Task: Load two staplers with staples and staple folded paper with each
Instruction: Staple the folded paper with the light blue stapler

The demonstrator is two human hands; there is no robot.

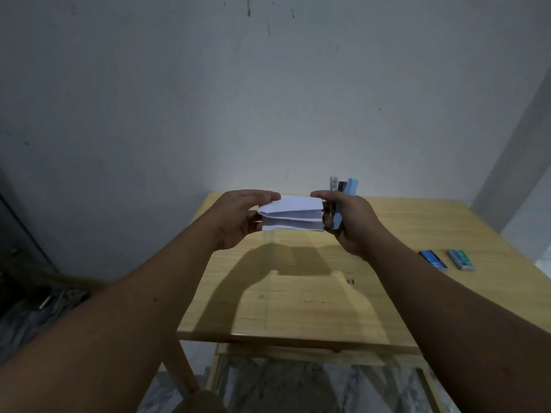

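The left grip (238,216) pinches the left edge of the folded paper (290,214), thumb on top; the right grip (348,222) is wrapped around a light blue stapler (347,201) held upright at the paper's right edge. Both are raised above a pale wooden surface (313,296), which stands against a plain grey wall (208,99). Right of the right grip, well apart, two small staple boxes (445,259) lie side by side. Marbled floor (283,386) shows below.
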